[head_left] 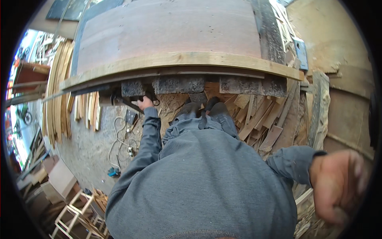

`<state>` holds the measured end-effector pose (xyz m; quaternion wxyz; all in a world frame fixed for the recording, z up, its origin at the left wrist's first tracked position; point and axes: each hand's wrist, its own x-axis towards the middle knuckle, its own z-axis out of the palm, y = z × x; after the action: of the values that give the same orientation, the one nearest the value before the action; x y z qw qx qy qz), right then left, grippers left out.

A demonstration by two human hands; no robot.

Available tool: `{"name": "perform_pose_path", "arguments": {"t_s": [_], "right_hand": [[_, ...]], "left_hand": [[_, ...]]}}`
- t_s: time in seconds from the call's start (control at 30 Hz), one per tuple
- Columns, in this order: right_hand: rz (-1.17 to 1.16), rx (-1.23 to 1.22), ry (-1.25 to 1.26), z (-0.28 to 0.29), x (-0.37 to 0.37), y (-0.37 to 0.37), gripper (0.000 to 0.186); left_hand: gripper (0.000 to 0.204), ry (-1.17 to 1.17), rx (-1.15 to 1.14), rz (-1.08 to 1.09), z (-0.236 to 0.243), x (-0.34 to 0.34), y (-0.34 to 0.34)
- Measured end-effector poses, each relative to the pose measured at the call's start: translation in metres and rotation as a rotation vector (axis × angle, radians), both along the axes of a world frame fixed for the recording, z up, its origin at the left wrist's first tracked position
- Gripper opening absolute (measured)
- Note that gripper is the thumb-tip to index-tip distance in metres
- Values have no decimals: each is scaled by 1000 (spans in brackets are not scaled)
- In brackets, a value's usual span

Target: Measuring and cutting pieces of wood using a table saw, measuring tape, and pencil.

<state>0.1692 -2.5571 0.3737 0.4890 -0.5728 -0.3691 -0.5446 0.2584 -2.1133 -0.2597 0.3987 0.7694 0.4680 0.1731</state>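
Observation:
My left hand point(146, 103) reaches under the near edge of a workbench, its fingers closed around the dark handle of a tool point(131, 104). The bench edge partly hides the tool, and I cannot make out its kind. Along the near edge of the bench lies a long pale wooden beam point(179, 59), with a thinner dark board below it. Behind the beam is a wide flat wooden sheet point(171, 34). Out to the right, away from the bench, my right hand point(338, 185) is raised, slightly blurred, with thumb and fingers apart and nothing visible in it.
Offcuts point(262, 119) are heaped under the bench at right, beside a rough upright timber point(319, 109). Long planks point(57, 91) stand at left. A pale cord point(114, 139) lies on the floor. Scrap boards and a small wooden frame point(73, 213) fill the lower left.

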Motion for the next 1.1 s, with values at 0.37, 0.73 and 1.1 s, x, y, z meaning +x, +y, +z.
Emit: {"name": "perform_pose_path", "arguments": {"t_s": [0.37, 0.73, 1.1], "right_hand": [[-758, 198, 818, -163, -32, -52, 26], [-965, 16, 971, -211, -99, -71, 17], [-917, -171, 1064, -231, -99, -101, 10]], "left_hand": [[66, -511, 768, -1224, 241, 97, -84], [72, -13, 882, -1657, 203, 162, -160], [66, -54, 865, -1667, 201, 147, -251]]}}
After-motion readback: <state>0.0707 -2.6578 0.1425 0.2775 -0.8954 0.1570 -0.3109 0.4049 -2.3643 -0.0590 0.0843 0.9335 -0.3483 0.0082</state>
